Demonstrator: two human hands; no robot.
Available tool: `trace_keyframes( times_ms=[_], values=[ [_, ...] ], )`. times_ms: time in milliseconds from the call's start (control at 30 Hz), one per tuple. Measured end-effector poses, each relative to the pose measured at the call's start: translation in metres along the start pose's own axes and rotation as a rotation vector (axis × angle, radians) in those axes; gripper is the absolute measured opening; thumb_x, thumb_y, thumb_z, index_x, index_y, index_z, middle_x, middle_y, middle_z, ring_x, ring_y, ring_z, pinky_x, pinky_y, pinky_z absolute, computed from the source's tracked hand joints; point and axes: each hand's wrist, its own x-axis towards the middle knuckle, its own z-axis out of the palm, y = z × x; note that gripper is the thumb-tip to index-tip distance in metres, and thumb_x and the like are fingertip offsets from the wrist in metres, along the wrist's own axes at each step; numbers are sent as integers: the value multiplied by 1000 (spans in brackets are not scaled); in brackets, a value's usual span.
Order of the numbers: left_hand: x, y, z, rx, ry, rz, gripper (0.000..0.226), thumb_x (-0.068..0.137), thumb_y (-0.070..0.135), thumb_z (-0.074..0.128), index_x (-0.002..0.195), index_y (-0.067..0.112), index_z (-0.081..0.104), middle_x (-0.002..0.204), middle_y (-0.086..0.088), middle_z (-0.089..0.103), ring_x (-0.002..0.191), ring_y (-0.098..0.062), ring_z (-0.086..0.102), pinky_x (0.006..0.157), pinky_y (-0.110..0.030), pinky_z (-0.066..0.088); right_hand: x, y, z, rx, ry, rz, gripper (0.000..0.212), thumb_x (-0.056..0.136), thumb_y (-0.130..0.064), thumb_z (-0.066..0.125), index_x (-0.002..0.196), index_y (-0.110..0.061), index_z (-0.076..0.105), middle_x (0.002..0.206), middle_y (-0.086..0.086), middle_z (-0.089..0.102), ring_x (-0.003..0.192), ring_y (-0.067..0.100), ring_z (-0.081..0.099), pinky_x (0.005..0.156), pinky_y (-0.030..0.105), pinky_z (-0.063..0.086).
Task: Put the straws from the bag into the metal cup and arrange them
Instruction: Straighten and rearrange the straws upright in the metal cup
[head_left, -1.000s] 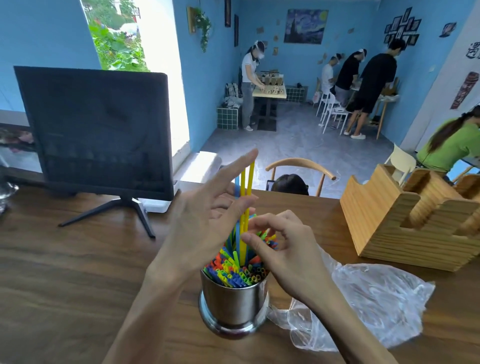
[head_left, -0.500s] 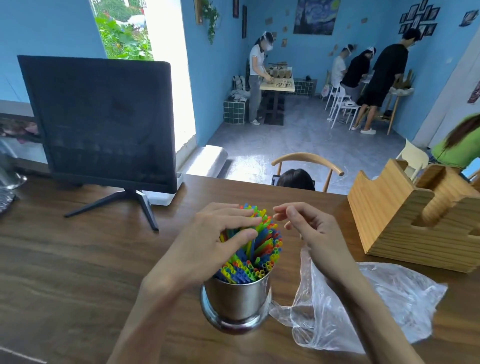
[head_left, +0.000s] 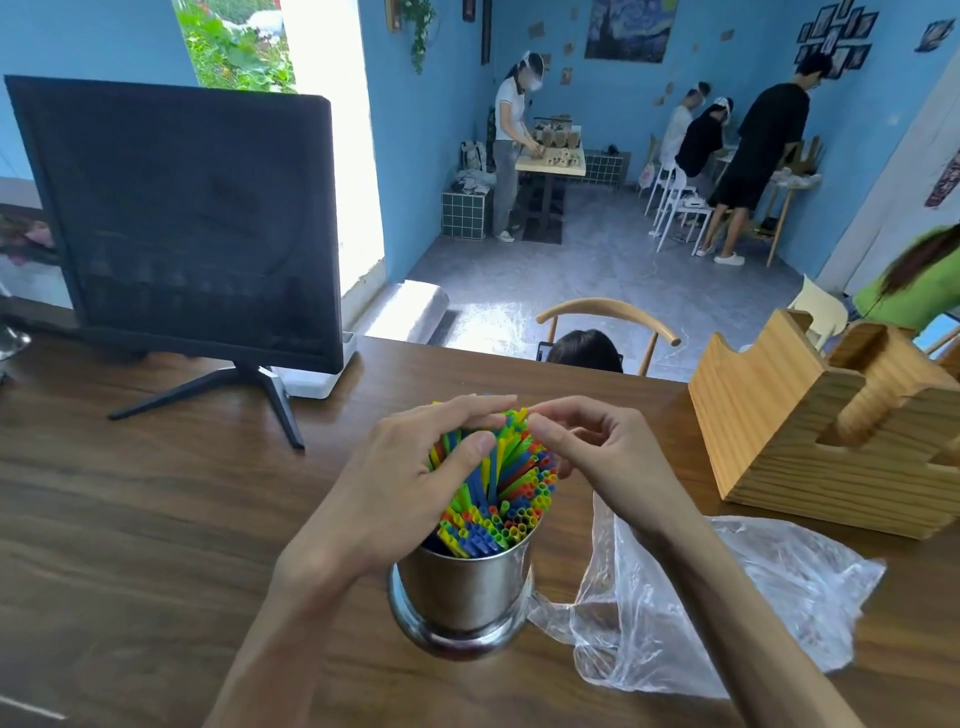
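A shiny metal cup (head_left: 462, 587) stands on the wooden table (head_left: 130, 519) in front of me, packed with colourful straws (head_left: 511, 499) that lean away from me. My left hand (head_left: 405, 478) wraps the bundle from the left, fingers over the far tips and thumb pressing on the near side. My right hand (head_left: 608, 457) comes in from the right with curled fingers and pinches the tips at the bundle's far right edge. The clear plastic bag (head_left: 727, 597) lies crumpled right of the cup under my right forearm; I see no straws in it.
A dark monitor (head_left: 182, 223) on a stand is at the back left. A wooden holder (head_left: 810, 431) with slots sits at the back right, close to the bag. Beyond the table's far edge are a chair (head_left: 608, 312), a seated person's head and several people working.
The two raised yellow straws have gone down into the bundle. My left hand closed over the straw tops, and my right hand moved off, then back left onto the tips.
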Motion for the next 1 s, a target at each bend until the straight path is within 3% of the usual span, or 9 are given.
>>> trace_keyframes(
  times_ms=[100, 167, 267, 433, 567, 833, 1000],
  values=[
    [-1, -4, 0, -8, 2, -9, 32, 102, 37, 55, 130, 52, 60, 129, 24, 65, 123, 8, 55, 101, -33, 52, 5, 0, 1, -56, 29, -23, 18, 82, -41, 80, 91, -26, 76, 84, -1, 76, 70, 14, 68, 66, 34, 56],
    [-1, -7, 1, -5, 0, -15, 31, 103, 38, 55, 129, 54, 60, 134, 19, 64, 128, 4, 54, 103, -38, 52, 6, -1, 0, -132, 62, -59, 28, 78, -51, 80, 84, -26, 71, 79, 0, 73, 70, 18, 68, 65, 37, 56],
    [-2, -7, 3, -8, 19, -20, 30, 101, 40, 56, 128, 52, 61, 139, 17, 61, 132, 4, 50, 106, -38, 50, 3, -7, 0, -238, -9, -103, 32, 77, -49, 85, 76, -23, 65, 71, -1, 69, 63, 9, 61, 62, 35, 54],
    [-2, -6, 4, 7, 23, -18, 29, 101, 42, 56, 126, 54, 61, 142, 17, 59, 135, 2, 48, 108, -41, 48, 3, -20, -2, -426, -49, -117, 28, 72, -50, 86, 80, -30, 69, 71, -13, 70, 62, 0, 61, 56, 16, 48],
    [-3, -6, 4, 12, 26, -15, 28, 102, 43, 54, 126, 56, 60, 145, 15, 57, 138, 3, 43, 109, -42, 46, 6, -26, -1, -511, -71, -141, 21, 73, -39, 85, 80, -32, 66, 73, -11, 68, 63, 1, 63, 58, 22, 53],
    [-5, -5, 4, 3, 39, -11, 29, 101, 40, 58, 126, 55, 59, 139, 17, 61, 135, 6, 45, 107, -40, 48, 15, -37, -4, -679, -172, -133, 17, 71, -38, 82, 78, -32, 67, 74, -14, 70, 67, 3, 64, 63, 29, 54],
    [-6, -4, 3, 9, 44, -13, 28, 100, 41, 58, 125, 52, 63, 139, 19, 59, 135, 7, 45, 108, -38, 47, 16, -46, -1, -804, -193, -207, 17, 75, -36, 80, 88, -32, 69, 74, -18, 68, 70, -1, 63, 64, 20, 50]
  ],
)
